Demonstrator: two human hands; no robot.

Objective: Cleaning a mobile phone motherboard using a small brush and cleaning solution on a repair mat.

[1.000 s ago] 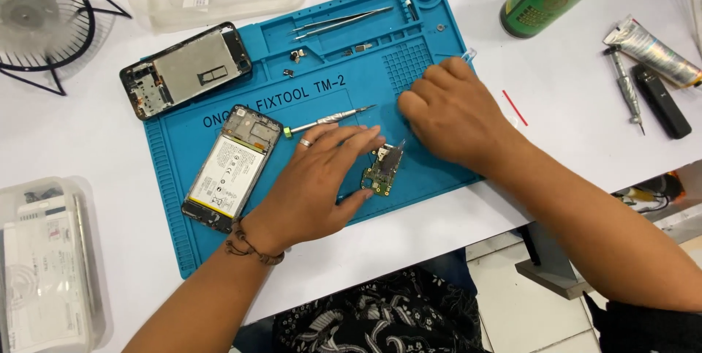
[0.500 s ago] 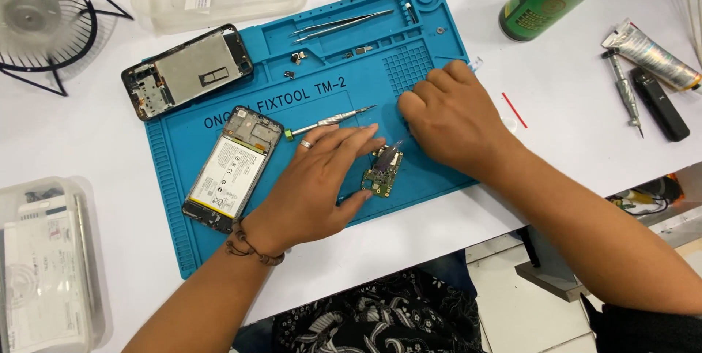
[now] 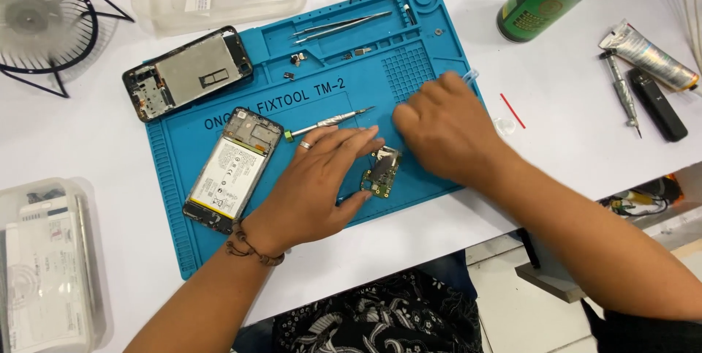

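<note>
White desk is carrying a blue mat; left hand is pinning the circuit board with flat, released fingers, right hand loosely curled, grasping a clear tool, best worked gently.

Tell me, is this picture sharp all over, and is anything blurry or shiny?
Head view: mostly sharp and evenly lit, with soft shadows. The right hand is smeared by motion blur near its fingertips, while the left hand beside the small circuit board is crisp. The blue mat shows faint sheen, and the white table looks bright, nearly washed out.
</note>
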